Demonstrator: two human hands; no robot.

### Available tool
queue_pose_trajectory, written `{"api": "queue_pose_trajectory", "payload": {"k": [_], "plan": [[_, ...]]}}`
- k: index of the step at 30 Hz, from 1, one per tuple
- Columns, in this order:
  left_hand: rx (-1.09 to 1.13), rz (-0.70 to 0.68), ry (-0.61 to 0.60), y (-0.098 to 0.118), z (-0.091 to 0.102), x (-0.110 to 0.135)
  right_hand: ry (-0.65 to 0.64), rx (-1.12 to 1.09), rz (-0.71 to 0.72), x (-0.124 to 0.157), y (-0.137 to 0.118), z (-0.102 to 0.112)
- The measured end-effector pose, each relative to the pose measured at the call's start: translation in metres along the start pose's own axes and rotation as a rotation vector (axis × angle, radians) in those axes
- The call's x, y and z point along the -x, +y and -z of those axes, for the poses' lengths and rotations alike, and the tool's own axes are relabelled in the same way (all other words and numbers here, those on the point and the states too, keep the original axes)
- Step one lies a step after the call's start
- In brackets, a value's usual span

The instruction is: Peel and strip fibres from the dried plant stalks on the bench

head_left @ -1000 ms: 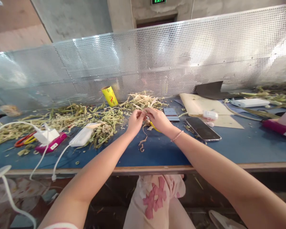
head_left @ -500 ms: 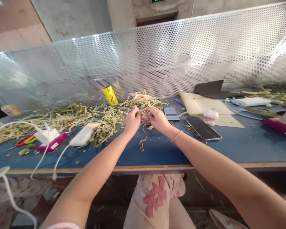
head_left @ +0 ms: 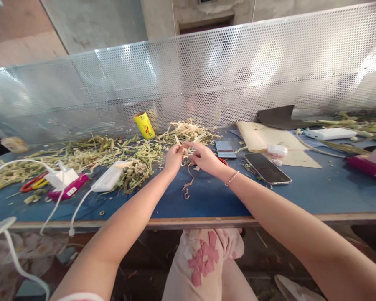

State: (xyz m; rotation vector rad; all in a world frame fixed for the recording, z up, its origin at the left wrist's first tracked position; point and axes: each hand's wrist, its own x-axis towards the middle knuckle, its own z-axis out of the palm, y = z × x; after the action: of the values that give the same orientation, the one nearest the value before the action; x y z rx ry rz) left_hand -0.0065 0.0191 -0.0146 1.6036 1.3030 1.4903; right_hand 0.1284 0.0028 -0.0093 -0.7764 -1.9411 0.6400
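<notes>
My left hand (head_left: 173, 159) is closed in a pinch above the blue table, and a pale dry plant strip (head_left: 177, 139) pokes up from its fingertips. Touching those fingertips is the extended forefinger of my right hand (head_left: 204, 159), whose other fingers are bent. What the right fingers grip, if anything, is too small to make out. Under the hands, a thin curled brown strand (head_left: 189, 184) trails on the table. Behind them lies a heap of pale dry plant strips (head_left: 188, 130). A pile of greenish shredded plant scraps (head_left: 141, 165) is left of my left hand.
Right of my hands lie a grey card (head_left: 224, 149), a phone (head_left: 267, 168), an earbud case (head_left: 277, 151) and beige paper (head_left: 263, 138). On the left are a yellow tube (head_left: 144, 126), a white power bank (head_left: 109, 179), scissors (head_left: 34, 183) and a purple power strip (head_left: 68, 189). Perforated metal panel (head_left: 200, 75) stands behind.
The right forefinger has stretched leftward across the left fingertips, and the right hand has turned slightly. The pale strip above the left hand shows more upright. Everything on the table stays put.
</notes>
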Motion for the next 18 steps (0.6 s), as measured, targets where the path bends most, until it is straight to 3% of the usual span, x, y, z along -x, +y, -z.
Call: {"api": "queue_pose_trajectory", "payload": {"k": [8,18], "plan": [[-0.171,-0.186,0.075,0.0051,0.0005,0.0042,0.008,-0.293,-0.131,-0.0029,0.0,-0.0011],[-0.175,-0.127,0.137,0.0024,0.0034,-0.0002,0.047,-0.32,-0.229,-0.0048,-0.0056,0.004]]}}
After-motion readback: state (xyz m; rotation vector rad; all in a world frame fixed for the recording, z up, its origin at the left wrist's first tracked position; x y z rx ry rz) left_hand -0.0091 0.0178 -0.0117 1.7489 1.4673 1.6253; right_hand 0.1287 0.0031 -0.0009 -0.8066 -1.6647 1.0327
